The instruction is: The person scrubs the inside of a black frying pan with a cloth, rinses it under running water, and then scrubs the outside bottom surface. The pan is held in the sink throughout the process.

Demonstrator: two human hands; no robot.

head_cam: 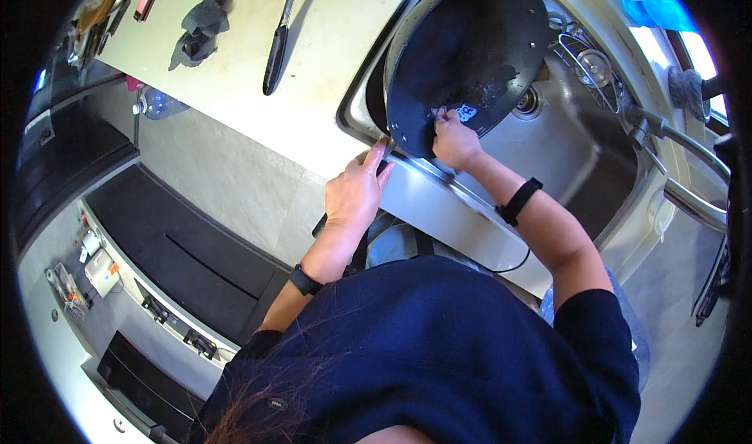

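Note:
A large dark wok [464, 50] is tilted over the stainless-steel sink [564, 168], its inner face towards me. My left hand [355, 188] grips the wok's handle [385, 163] at the sink's front left corner; most of the handle is hidden by my fingers. Inside the wok, near its lower edge, my right hand [457, 141] presses a small white-and-blue patterned cloth or pad [465, 113] against the surface. A pale wet patch shows on the wok's wall just above the pad. My right forearm crosses over the sink's front edge.
A wire rack [593, 71] stands at the sink's back right, near the drain [527, 104]. The metal faucet [696, 206] is at right. On the cream counter [235, 109] lie a dark grey cloth [202, 29] and a black-handled tool [275, 59]. A blue bottle [655, 0] stands behind.

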